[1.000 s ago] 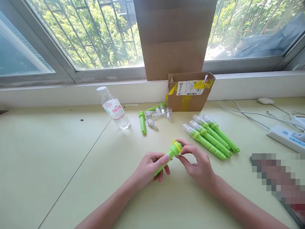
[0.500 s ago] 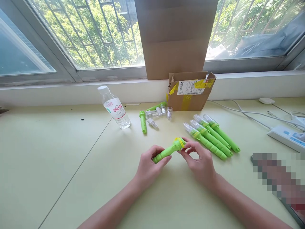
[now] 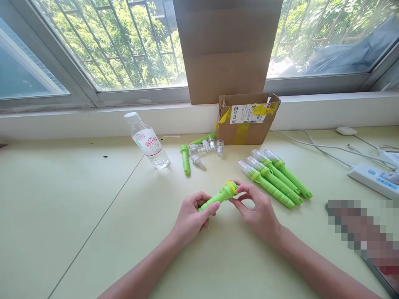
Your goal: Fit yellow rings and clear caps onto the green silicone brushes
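My left hand [image 3: 192,215] is closed around the narrow part of a green plastic handle [image 3: 215,199], thumb lying along its side. The handle is held tilted above the table, its wider end up and to the right. A yellow ring [image 3: 232,187] sits around that wide end. My right hand [image 3: 254,205] pinches at the ring with thumb and fingertips, which partly hide it. To the right lie several green handles with clear caps and yellow rings [image 3: 266,183], side by side.
Behind the hands lie a loose green handle [image 3: 185,160], a small clear nozzle-like piece [image 3: 198,162] and a clear cap [image 3: 220,147]. A water bottle [image 3: 149,143] stands left of them. At the back is a cardboard box [image 3: 246,128]; a power strip [image 3: 374,178] lies right.
The green handle has shifted slightly left with both hands. My left fingers now curl further under it, and my right fingertips remain at the yellow ring. The whole view has shifted a little.
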A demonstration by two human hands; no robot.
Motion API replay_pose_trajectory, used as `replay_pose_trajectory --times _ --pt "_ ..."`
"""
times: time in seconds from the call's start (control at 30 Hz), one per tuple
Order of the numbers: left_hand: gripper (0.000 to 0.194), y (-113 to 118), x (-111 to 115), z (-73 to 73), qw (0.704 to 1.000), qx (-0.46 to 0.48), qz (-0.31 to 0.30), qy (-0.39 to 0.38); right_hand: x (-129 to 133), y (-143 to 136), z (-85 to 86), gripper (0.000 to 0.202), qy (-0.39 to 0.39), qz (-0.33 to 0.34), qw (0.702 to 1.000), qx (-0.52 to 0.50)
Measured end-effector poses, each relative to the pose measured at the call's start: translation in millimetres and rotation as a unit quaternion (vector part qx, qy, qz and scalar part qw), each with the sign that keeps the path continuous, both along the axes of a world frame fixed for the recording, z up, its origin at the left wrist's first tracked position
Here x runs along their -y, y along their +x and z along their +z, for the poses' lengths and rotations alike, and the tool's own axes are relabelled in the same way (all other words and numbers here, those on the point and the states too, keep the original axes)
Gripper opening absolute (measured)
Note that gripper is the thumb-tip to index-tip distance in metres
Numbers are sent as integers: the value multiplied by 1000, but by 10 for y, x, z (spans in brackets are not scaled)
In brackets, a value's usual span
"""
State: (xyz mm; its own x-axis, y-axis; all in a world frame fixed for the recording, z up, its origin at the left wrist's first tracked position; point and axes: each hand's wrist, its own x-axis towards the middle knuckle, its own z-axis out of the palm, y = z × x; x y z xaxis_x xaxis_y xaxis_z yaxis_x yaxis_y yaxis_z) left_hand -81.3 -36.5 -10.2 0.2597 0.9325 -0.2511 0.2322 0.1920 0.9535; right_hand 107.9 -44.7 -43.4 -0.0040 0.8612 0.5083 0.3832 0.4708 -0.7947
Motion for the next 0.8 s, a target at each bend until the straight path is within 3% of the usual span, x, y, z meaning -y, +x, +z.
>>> replay_pose_trajectory --times 0.37,0.5,0.7,0.8 --pt "35 -51 -50 36 997 21 -63 -39 25 -1 21 9 14 0 1000 16" --pt "32 -24 -14 23 999 1 -47 5 27 4 18 7 29 -18 999 28" --pt "24 -2 4 -39 982 -85 21 166 25 -3 21 8 22 -37 999 18" --pt "23 -5 6 -54 977 -102 43 183 23 -11 19 10 -2 -40 999 5"
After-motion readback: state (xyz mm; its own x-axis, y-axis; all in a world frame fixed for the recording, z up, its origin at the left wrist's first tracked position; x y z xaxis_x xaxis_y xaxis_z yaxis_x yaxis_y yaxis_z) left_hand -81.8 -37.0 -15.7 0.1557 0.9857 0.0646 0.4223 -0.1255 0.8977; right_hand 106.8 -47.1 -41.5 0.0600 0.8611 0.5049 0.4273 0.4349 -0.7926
